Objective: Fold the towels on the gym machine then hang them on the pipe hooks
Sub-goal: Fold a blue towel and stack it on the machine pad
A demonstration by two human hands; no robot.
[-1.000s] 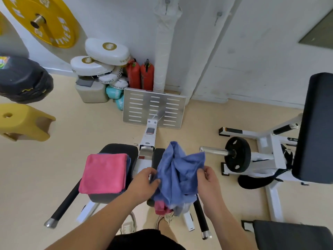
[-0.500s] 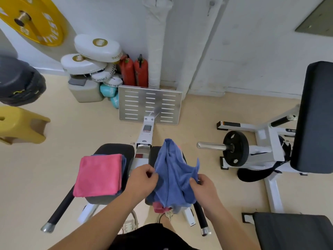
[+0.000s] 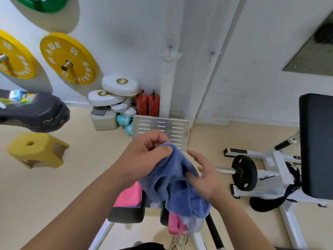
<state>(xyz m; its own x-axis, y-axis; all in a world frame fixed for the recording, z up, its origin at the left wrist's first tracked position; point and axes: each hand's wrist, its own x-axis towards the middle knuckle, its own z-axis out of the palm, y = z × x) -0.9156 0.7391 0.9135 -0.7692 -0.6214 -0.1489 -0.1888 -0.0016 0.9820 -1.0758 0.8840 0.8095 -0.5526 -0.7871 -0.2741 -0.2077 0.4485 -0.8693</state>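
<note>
Closest in, on the gym machine (image 3: 126, 214), a folded pink towel (image 3: 128, 195) lay flat on one black pad, seemingly parked there as finished work. Beside it a crumpled heap (image 3: 175, 225) of pink and pale cloth drooped off the machine, probably waiting its turn. Above that heap the blue towel (image 3: 173, 188) hung bunched in the air, lifted clear so that it could fall open. The left hand (image 3: 147, 154) pinched a top corner between thumb and curled fingers, bearing its weight. The right hand (image 3: 207, 175) was spread and slack, fingers against the cloth without gripping, likely feeling for the second corner. Beyond lay the slotted footplate (image 3: 162, 129). On the far wall the wrapped pipe (image 3: 168, 87) carried a bare hook (image 3: 170, 47), so hanging had not yet begun.
</note>
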